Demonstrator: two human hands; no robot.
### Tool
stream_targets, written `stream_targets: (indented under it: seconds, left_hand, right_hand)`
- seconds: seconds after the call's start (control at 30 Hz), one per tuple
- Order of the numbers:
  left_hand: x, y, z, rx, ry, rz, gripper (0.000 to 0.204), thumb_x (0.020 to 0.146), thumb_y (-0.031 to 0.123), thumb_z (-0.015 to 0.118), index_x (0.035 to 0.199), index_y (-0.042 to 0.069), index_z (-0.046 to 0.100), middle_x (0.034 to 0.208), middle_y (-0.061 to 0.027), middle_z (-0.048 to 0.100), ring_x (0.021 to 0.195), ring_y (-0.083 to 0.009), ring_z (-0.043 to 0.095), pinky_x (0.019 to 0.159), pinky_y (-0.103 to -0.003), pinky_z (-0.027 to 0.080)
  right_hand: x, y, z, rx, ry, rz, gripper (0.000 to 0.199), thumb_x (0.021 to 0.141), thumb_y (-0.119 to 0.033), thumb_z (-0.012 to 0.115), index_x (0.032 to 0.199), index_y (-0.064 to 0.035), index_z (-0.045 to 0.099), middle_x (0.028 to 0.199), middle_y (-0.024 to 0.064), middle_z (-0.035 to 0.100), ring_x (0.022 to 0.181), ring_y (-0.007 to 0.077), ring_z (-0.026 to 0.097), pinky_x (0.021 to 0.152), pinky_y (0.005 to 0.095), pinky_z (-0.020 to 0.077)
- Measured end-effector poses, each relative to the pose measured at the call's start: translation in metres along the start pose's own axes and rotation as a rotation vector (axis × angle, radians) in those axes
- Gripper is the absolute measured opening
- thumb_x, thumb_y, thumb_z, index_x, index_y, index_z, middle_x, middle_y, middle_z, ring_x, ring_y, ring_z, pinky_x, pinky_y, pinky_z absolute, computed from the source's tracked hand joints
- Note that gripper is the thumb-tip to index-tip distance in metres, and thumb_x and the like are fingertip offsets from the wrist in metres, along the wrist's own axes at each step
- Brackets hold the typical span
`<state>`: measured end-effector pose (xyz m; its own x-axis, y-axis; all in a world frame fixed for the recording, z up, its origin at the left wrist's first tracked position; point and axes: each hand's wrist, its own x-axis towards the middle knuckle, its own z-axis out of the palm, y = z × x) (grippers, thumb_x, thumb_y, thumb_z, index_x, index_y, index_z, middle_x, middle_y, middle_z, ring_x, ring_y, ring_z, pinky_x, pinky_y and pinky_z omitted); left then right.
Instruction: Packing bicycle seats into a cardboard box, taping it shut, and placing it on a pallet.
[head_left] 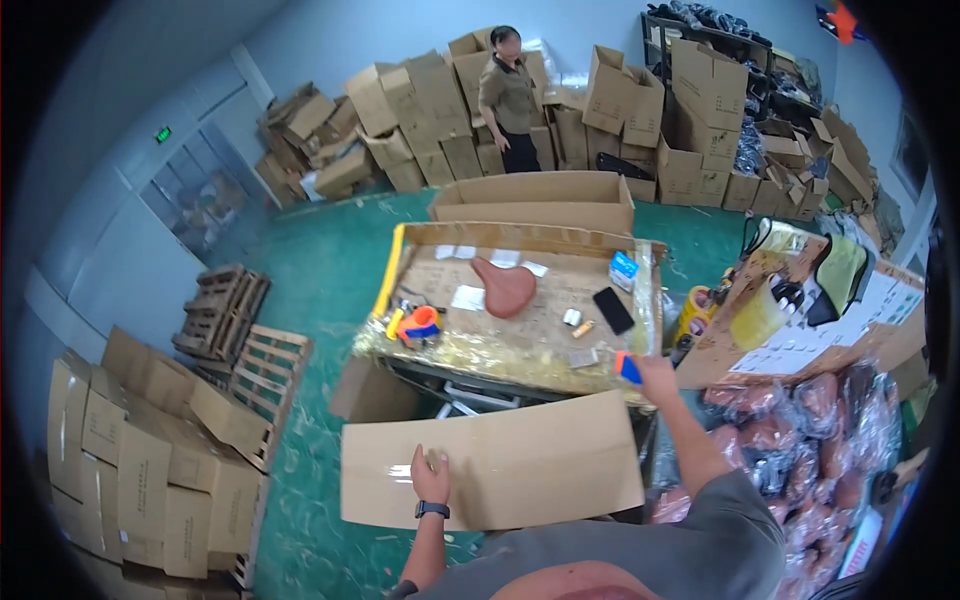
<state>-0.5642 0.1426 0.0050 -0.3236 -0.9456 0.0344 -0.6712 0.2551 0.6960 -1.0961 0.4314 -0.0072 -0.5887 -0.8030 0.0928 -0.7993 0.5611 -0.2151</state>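
A closed cardboard box (540,455) lies in front of me, its long top side facing up, with a shiny strip near its left part. My left hand (431,480), a dark watch at the wrist, rests on that top with its fingers apart. Beyond the box's far right corner, my right hand (657,380) is closed around an orange and blue tape dispenser (628,368). Its grip is partly covered by my fingers. A similar orange and blue tape dispenser (420,324) sits on the worktable (430,290), left of a brown bicycle saddle (505,288).
A black phone (613,311) and a small blue box (623,270) lie on the table's right side. Plastic-wrapped saddles (810,450) are heaped at right. Stacked cartons (150,460) and wooden pallets (268,370) stand left. Another person (508,100) stands beyond the table.
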Motion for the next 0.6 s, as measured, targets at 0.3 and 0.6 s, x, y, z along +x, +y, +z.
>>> stream_targets:
  seconds: [0.3,0.6]
  left_hand:
    - [0.090,-0.216,-0.175,0.523,0.260,-0.415,0.089,0.101,0.061,0.062,0.157,-0.007,0.048,0.158,-0.0341,0.053,0.146,-0.0482,0.053,0.119,-0.057,0.045]
    - [0.160,-0.243,-0.229,0.400,0.005,-0.451,0.078,0.108,0.066,0.044,0.112,-0.006,0.073,0.109,-0.0324,0.078,0.105,-0.0490,0.075,0.096,-0.058,0.057]
  right_hand:
    - [-0.047,-0.080,0.086,0.450,0.113,0.674,0.070,0.106,-0.057,0.059,0.145,0.0005,0.064,0.135,0.0325,0.071,0.128,0.0496,0.067,0.111,0.0558,0.0523]
    - [-0.143,-0.241,0.072,0.068,-0.050,1.049,0.095,0.108,-0.076,0.032,0.119,0.0065,0.077,0.121,0.0389,0.072,0.122,0.0524,0.069,0.109,0.0593,0.0518]
